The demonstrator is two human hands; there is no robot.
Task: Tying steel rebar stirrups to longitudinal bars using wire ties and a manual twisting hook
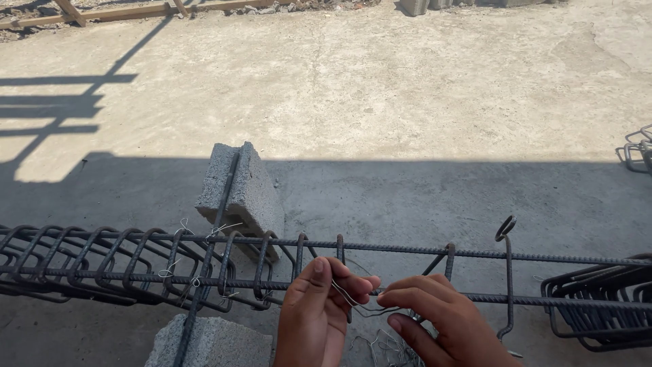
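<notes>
A long rebar cage (407,250) of dark ribbed bars runs left to right across the lower view, with square stirrups (129,265) bunched on its left part. My left hand (318,316) pinches a thin tie wire (360,306) at the near bar, beside a stirrup (341,249). The other end of that wire is held by my right hand (435,316), its fingertips almost touching the left hand's. The wire loops between both hands just below the bar.
Two grey concrete blocks (248,194) (217,343) support a cross bar under the cage. A hooked steel tool (506,272) hangs on the bars right of my hands. More stirrups (598,306) are bunched at right. Loose wires (387,346) lie below. Timber (122,12) lies far back.
</notes>
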